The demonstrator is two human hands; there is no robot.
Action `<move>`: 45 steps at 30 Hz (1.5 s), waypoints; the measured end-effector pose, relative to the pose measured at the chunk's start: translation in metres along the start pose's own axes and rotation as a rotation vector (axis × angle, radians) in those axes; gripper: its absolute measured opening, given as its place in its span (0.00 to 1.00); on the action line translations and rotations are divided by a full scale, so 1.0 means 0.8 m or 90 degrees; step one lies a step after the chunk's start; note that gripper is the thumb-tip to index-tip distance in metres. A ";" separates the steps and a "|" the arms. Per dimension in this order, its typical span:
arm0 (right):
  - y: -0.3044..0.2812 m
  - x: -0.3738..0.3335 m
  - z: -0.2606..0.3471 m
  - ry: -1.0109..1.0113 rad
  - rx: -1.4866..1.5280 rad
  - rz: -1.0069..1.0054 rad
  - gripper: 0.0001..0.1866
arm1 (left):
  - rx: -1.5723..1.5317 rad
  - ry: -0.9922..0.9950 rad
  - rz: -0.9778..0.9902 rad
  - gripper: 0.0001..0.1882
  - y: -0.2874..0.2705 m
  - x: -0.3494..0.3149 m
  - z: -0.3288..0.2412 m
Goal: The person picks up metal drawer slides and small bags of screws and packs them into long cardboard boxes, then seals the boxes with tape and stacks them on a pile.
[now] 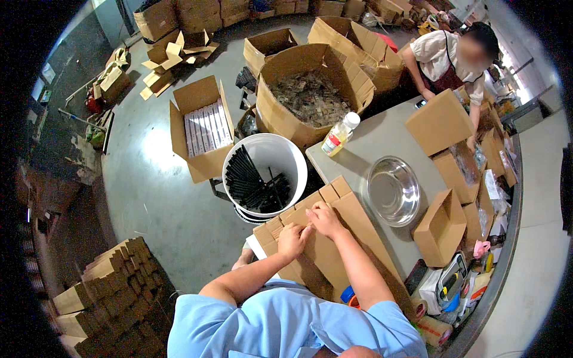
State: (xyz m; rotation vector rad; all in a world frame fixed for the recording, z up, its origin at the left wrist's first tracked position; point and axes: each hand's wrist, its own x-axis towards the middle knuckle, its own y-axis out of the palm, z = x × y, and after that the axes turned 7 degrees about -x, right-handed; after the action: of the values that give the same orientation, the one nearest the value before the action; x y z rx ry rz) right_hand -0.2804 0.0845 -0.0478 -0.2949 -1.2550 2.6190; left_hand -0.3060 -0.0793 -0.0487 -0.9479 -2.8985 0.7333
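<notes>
A brown cardboard sheet (346, 244) with slotted flaps along its far edge lies in front of me on the table. My left hand (292, 240) has its fingers curled at the flaps, the thumb side toward the other hand. Just right of it, my right hand (325, 219) is bent over the same cardboard, its fingers closed at a crease. The two hands almost touch. What lies under the fingertips is hidden. Beneath my right forearm show blue and orange rolls of tape (351, 296).
A white bucket (298, 161) of black rods stands beyond the cardboard. On the table (382, 131) are a bottle (341, 135), a steel bowl (394, 191) and an open carton (440, 230). Stacked cardboard (113, 286) rises at lower left. A person (447, 56) handles a box at far right.
</notes>
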 end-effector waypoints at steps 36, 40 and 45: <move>-0.095 -0.138 0.118 -0.066 0.025 -0.055 0.34 | -0.756 -0.252 0.340 0.15 -0.048 0.049 -0.002; -0.127 -0.156 0.136 0.069 0.038 0.023 0.32 | -0.378 -0.239 0.187 0.15 -0.044 0.042 -0.032; -0.147 -0.199 0.119 0.099 -0.017 0.059 0.28 | -0.174 -0.158 0.075 0.16 -0.025 0.052 0.022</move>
State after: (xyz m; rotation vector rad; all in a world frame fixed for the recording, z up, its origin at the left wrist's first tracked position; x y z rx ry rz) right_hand -0.1416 0.0404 0.1162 -0.5624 -1.2515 2.5980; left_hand -0.3537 -0.0776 -0.0614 -1.1348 -3.2467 0.4977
